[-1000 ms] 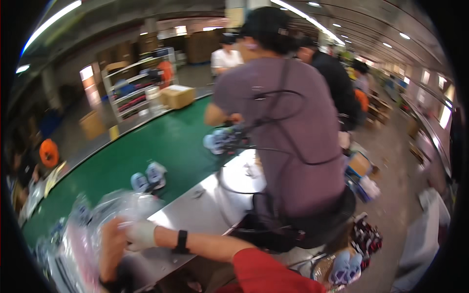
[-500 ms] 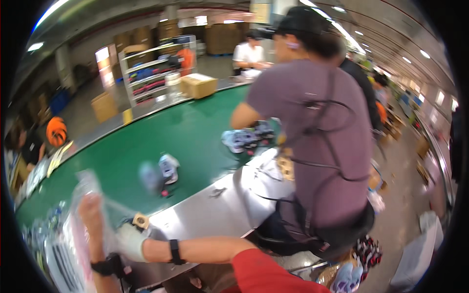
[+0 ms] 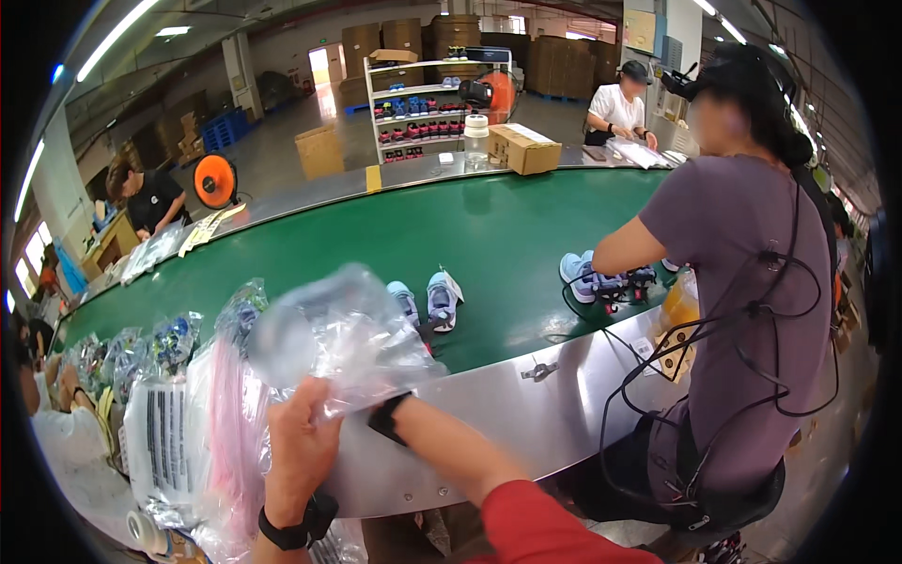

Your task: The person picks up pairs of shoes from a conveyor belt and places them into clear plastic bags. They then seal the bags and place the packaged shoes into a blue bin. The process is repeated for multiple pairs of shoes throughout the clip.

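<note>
My left hand is closed on the lower edge of a clear plastic bag, which is puffed out over the near edge of the green belt. From the red sleeve, my right forearm reaches to the same bag. Past its dark wristband, my right hand is covered by the crinkled plastic, so its fingers do not show. Just beyond the bag, a pale blue and purple shoe with a white tag stands on the belt. Its mate is partly hidden by the bag.
Bagged goods and pink plastic sleeves lie left of my hands. At right, a co-worker leans over more shoes. A metal ledge borders the green belt; a carton sits on its far side.
The view has swung left. My left hand has brought the bag from the left to in front of the shoes. My right hand, pale-gloved and visible earlier, is now behind or inside the plastic.
</note>
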Tool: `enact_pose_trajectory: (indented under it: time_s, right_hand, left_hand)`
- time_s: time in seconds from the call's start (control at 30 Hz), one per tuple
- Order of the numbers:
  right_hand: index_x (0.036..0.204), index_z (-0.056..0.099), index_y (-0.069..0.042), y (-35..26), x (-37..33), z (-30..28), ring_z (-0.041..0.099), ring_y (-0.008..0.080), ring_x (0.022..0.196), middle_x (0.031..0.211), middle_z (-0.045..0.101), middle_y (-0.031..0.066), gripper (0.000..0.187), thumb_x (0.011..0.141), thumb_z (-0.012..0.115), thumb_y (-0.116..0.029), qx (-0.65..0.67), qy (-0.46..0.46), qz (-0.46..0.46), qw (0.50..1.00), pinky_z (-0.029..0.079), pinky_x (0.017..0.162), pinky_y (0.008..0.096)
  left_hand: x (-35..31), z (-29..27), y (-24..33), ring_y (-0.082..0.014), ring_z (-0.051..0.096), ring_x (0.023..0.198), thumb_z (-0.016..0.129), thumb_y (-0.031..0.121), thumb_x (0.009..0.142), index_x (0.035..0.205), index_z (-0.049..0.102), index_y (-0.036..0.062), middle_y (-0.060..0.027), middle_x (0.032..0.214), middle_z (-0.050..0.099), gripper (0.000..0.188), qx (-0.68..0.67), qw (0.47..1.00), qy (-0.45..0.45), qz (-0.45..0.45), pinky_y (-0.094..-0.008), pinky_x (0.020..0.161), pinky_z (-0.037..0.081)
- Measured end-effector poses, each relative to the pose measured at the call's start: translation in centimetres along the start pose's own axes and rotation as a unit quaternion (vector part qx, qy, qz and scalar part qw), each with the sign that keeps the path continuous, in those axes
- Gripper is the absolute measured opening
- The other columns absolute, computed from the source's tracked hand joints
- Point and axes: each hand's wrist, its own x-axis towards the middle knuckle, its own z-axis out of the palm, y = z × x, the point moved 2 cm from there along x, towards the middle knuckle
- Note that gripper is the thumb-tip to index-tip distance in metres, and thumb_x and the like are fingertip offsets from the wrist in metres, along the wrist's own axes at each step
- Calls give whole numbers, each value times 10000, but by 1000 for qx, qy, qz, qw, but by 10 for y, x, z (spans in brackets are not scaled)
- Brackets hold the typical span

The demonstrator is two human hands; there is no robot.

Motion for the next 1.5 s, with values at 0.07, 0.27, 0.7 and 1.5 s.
enact_pose_trajectory:
  time_s: [0.07,0.27,0.7,1.5]
  right_hand:
    - [967,670,-69,-7,28,20,633,265,832,901,653,119,221,814,578,-197,-42,-40,36,998,500,757,370]
    - [963,680,-61,-15,30,21,636,262,819,900,659,106,231,843,563,-220,118,-90,8,989,509,775,365]
    - [841,569,-23,71,-145,-93,500,73,564,706,565,18,198,909,595,-207,536,42,49,842,422,502,269]
    - [936,628,-23,4,-61,-8,636,307,750,828,657,132,164,785,606,-83,29,-77,-141,987,506,699,413]
  left_hand:
    - [8,5,-6,-125,559,664,682,50,782,975,603,-17,-40,771,602,219,-57,996,64,-19,-266,601,449]
    - [9,3,-33,-3,485,610,578,152,936,976,606,61,29,769,585,103,-388,867,234,-208,-171,500,372]
    - [-27,4,-43,-20,453,538,527,128,952,888,584,88,61,723,529,95,-485,818,216,-219,-179,443,341]
    - [-26,11,-9,-101,467,499,616,62,846,836,588,4,-67,567,515,65,-10,983,176,-57,-290,464,359]
